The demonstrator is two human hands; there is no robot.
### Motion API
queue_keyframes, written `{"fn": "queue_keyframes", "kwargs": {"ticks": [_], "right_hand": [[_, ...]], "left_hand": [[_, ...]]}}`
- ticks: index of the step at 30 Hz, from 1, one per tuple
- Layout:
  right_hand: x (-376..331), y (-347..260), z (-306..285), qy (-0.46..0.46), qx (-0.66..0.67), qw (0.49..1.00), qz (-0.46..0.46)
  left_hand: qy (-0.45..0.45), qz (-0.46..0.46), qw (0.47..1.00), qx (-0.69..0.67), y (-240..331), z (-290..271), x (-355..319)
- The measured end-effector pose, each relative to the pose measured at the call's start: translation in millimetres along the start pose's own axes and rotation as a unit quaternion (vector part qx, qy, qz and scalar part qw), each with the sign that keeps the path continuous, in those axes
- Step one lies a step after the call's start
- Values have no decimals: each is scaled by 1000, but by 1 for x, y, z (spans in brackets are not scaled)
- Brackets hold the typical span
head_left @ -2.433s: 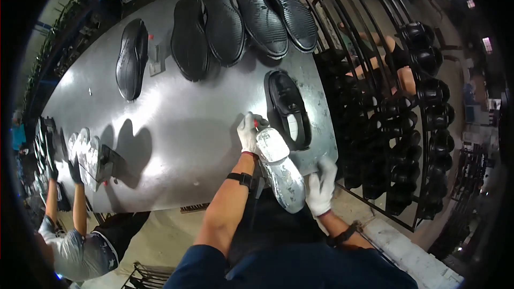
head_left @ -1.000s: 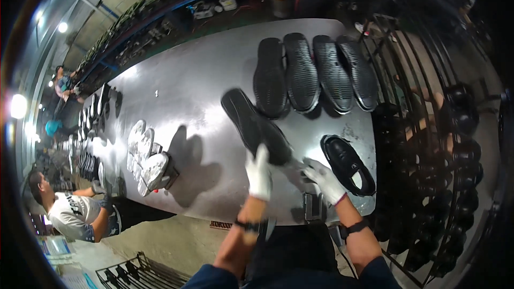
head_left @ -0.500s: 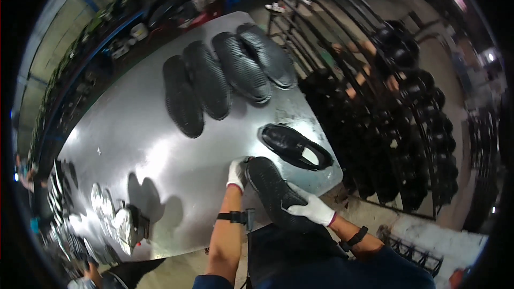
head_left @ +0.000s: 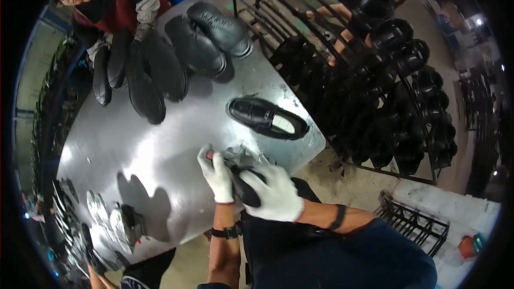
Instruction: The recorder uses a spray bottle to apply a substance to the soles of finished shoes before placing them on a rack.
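Observation:
Both my hands wear white gloves and are close together over the near edge of the metal table (head_left: 184, 192). Between them is a black shoe (head_left: 247, 188), tilted and partly hidden by my fingers. My left hand (head_left: 218, 177) grips its far end; a small reddish spot shows at the fingertips, too blurred to name. My right hand (head_left: 277, 195) wraps over the shoe from the right. Just beyond, a black loafer (head_left: 257, 116) stands upright on the table, its pale insole showing.
Several black shoes (head_left: 195, 48) lie sole up at the far side. There a co-worker in a red apron (head_left: 120, 0) has gloved hands on some of them. Racks of black shoes (head_left: 396, 101) line the right. Shiny metallic shapes (head_left: 110, 219) stand at the table's left.
The shoe in my hands has turned from sole up to a tilted position, and my right hand now covers more of it. A co-worker has come into view with more shoes. My view has shifted.

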State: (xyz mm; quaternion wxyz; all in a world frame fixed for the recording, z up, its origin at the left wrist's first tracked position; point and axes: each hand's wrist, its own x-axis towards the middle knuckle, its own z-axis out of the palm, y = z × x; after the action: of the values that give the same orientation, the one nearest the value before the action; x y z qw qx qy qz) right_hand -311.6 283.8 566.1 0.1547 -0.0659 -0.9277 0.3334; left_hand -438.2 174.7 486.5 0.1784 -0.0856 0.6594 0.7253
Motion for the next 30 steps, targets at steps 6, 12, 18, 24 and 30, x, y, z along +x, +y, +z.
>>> {"fn": "queue_keyframes", "kwargs": {"ticks": [6,12,18,24,30], "right_hand": [[-148,87,-82,-69,98,975,-185],[-63,62,-75,-1,94,970,-223],[-102,77,-125,113,29,989,-87],[-45,81,-11,232,227,913,246],[-41,137,-9,-73,-39,992,91]], "left_hand": [[-158,295,939,75,-22,-2,-109],[-84,248,953,154,14,18,-25],[5,35,999,-13,4,12,35],[33,-78,976,-203,-100,12,96],[-78,225,928,288,-108,-31,38]]}}
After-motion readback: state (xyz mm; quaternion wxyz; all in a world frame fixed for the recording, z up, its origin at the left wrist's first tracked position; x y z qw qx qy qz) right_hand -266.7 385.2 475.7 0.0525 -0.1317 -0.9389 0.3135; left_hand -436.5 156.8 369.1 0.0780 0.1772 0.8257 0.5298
